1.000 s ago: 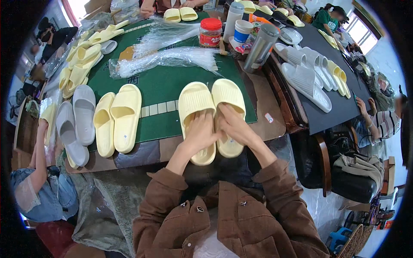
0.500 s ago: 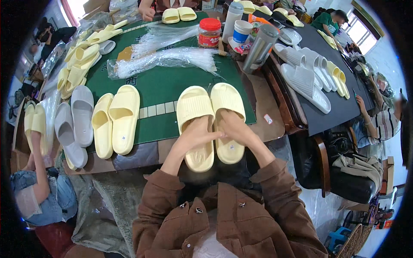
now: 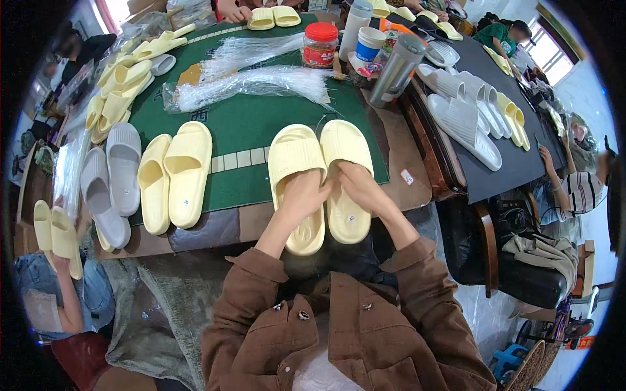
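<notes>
Yellow slide pair (image 3: pixel 319 182) lies side by side at the green mat's (image 3: pixel 248 124) near edge, left hand (image 3: pixel 303 199) and right hand (image 3: pixel 362 189) pinching the inner edges together. Another yellow pair (image 3: pixel 175 174) sits finished-looking to the left; clear bags (image 3: pixel 254 81) wait unused at the far side, so bagging looks undone.

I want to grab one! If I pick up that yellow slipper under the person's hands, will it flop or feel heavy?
Probably light: the yellow slipper looks like thick, puffy foam in one moulded piece. It likely bends a little but keeps its shape, since its strap arches up by itself beside the left hand. It shouldn't roll: it lies flat on the green mat, and its matte surface looks easy to grip.
</notes>
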{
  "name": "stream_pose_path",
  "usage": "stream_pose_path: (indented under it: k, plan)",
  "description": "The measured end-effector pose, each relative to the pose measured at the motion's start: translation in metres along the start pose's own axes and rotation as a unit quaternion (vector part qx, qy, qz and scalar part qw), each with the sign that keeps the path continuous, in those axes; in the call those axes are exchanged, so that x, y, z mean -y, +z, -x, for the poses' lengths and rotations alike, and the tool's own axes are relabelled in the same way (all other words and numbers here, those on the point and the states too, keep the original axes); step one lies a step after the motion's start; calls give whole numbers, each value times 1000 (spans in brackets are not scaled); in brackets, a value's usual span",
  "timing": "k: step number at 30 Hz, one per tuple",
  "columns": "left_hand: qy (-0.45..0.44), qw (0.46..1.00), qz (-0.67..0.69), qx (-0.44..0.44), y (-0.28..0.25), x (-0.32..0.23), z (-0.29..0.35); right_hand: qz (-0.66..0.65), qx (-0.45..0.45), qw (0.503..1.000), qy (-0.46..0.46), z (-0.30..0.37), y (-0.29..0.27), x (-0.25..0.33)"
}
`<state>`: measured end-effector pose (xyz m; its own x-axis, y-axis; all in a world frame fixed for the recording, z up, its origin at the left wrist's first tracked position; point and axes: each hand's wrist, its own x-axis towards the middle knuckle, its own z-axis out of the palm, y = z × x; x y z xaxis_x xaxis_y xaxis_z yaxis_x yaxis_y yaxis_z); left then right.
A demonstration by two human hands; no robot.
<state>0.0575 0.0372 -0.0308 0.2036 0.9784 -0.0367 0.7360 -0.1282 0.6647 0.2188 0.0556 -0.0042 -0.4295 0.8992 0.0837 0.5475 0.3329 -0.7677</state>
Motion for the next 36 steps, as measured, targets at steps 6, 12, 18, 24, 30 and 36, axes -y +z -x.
stream_pose_path:
  k: [6,12,18,24,30,36]
  plan:
    - [6,996,78,43,-20,-10,7,-2,-4,1000,12,-2,1,2]
    - [54,990,101,76,-24,-1,5,11,-4,1000,-13,0,4,-1]
    - [34,999,-27,11,-6,5,5,53,3,998,-32,-2,3,0]
    - [-27,998,-44,-23,-2,-19,5,128,-52,985,-102,9,6,3]
    - [-68,997,-29,-17,-6,-27,10,178,-66,978,-90,19,-22,36]
    - [-48,995,-47,-67,0,-28,7,116,-198,973,-15,-75,-51,-24]
